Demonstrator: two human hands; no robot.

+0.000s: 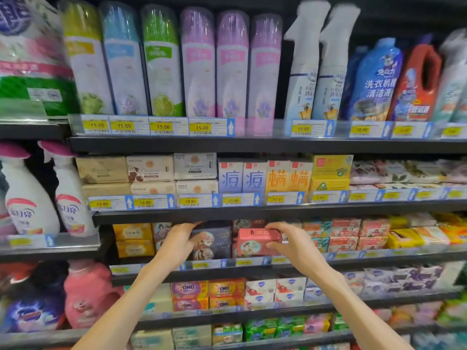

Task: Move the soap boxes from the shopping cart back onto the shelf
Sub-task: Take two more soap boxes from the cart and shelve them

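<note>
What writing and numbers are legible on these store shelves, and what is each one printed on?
"15.00": four yellow price tags under the spray cans.
"19.90": tag under the white trigger bottles.
"13.80", "10.90", "13.90": tags on the soap shelf.
"OMO": boxes on a lower shelf.
"洗衣机 清洁液": blue pouch.
"痘": lilac boxes.
"螨": orange boxes.
Pink soap box gripped by the right hand: too blurred to read.

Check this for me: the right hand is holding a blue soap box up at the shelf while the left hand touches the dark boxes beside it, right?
Not quite. In the head view the soap box in the right hand is pink, not blue. The rest stands: it is held up at the shelf while the left hand touches the dark boxes beside it.
</note>
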